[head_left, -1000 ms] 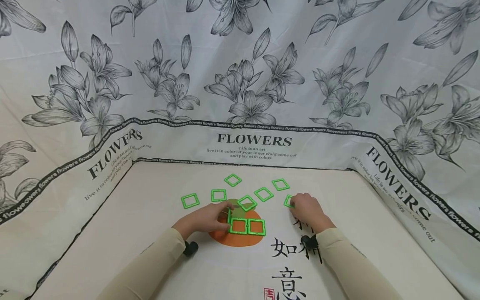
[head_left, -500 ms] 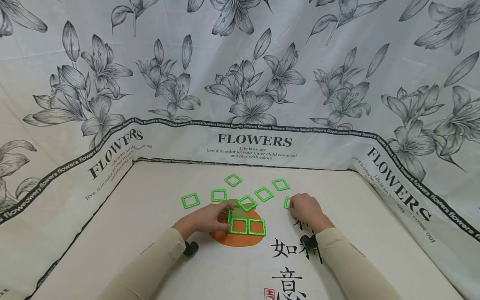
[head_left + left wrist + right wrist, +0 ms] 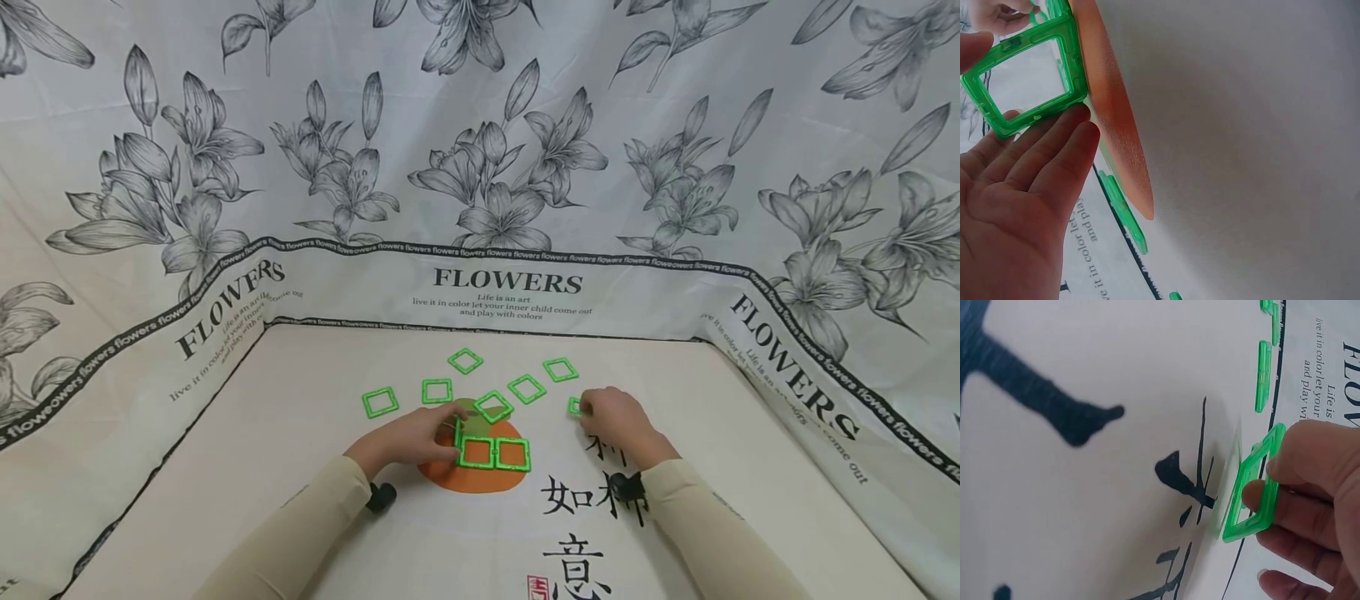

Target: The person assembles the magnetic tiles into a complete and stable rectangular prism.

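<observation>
In the head view my left hand (image 3: 412, 437) holds a green square magnetic tile (image 3: 458, 435) upright, thumb on one edge and fingertips along the opposite one. This tile (image 3: 1077, 62) has an open middle in the left wrist view. It stands at the left end of two joined tiles (image 3: 495, 454) lying flat over a printed orange shape (image 3: 472, 482). Off to the right, my right hand (image 3: 615, 421) pinches another green tile (image 3: 1249, 530) between thumb and fingers. The right wrist view shows that tile tilted up from the tabletop; in the head view the hand hides most of it.
Several more green tiles lie scattered behind the hands, among them one at the left (image 3: 381, 402) and one at the back (image 3: 466, 361). Black brush characters (image 3: 567, 496) are printed on the table cloth (image 3: 285, 400). A flower-patterned curtain (image 3: 510, 287) closes off the back and sides.
My right hand has shifted very slightly, and less of its tile shows beside the fingers. The left hand and the tiles by it have stayed put.
</observation>
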The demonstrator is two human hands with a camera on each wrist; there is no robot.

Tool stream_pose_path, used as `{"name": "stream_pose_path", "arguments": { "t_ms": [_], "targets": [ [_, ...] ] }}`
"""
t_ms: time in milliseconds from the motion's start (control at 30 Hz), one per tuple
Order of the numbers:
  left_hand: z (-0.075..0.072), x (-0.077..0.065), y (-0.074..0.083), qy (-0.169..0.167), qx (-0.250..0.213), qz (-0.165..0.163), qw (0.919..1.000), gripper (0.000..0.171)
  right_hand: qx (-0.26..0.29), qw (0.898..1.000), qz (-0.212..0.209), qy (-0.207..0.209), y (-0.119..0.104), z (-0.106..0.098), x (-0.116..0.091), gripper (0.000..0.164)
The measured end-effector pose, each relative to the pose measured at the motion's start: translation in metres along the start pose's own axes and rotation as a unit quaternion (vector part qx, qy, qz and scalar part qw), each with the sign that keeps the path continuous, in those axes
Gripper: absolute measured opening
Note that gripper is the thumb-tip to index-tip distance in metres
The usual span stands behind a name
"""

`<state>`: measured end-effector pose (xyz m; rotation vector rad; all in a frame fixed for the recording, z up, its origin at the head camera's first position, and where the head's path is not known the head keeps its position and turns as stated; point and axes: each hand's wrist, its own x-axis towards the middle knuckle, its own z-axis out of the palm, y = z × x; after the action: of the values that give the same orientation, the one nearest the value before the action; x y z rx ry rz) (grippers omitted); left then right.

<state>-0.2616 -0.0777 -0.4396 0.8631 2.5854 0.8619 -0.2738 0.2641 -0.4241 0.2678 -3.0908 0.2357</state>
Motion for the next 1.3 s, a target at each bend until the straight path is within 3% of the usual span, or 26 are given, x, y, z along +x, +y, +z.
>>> {"name": "stream_pose_path", "arguments": {
  "t_ms": [400,833,1300],
  "targets": [
    [0.001,0.000,-0.002,-0.001,-0.004,0.000,1.0000,0.052,0.030,0.999,-0.009,0.006,-0.005,-0.008,-0.005,0.022],
    [-0.002,-0.002,0.000,-0.003,-0.010,0.003,0.9999,0.054,0.043,0.995,-0.066,0.064,-0.009,-0.017,-0.014,0.016],
    [0.001,0.000,-0.002,0.000,-0.014,0.004,0.9999,0.054,0.101,0.989,-0.085,0.068,-0.029,-0.021,-0.021,0.017]
  ]
}}
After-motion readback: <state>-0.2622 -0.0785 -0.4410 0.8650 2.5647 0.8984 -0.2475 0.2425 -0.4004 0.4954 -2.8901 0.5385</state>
